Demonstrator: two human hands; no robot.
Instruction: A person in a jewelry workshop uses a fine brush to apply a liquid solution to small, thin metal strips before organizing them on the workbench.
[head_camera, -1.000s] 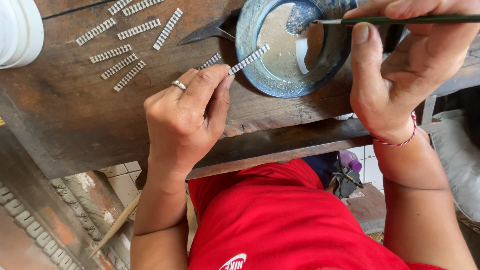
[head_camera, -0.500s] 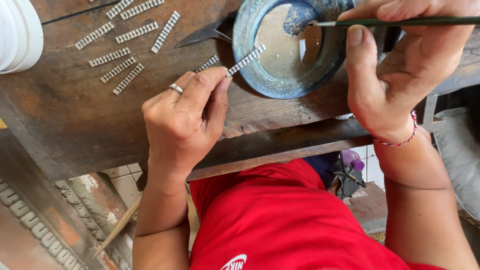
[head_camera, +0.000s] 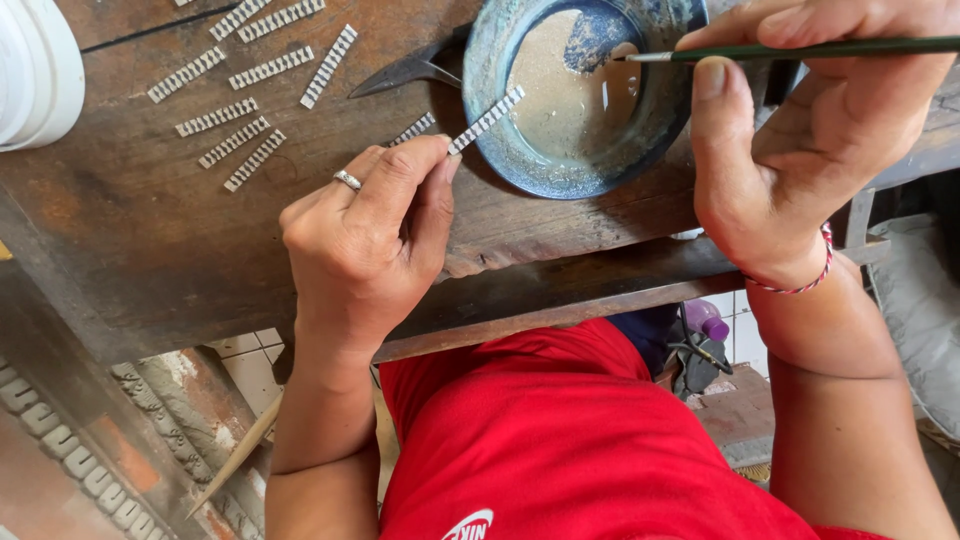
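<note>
Pinching one strip over the bowl rim, left hand nears table edge; right hand grips one brush; nine strips lie leftward.

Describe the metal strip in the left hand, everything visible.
The strip is a narrow, flat, silvery piece that looks like metal, with a ribbed, ladder-like pattern of cross bars along its length. The left hand pinches its lower end between thumb and fingertips; that end is hidden. It slants up and to the right, its free end reaching over the rim of the round blue-green bowl. Whether it touches the rim cannot be told. It matches the loose strips lying on the wooden bench.
</note>
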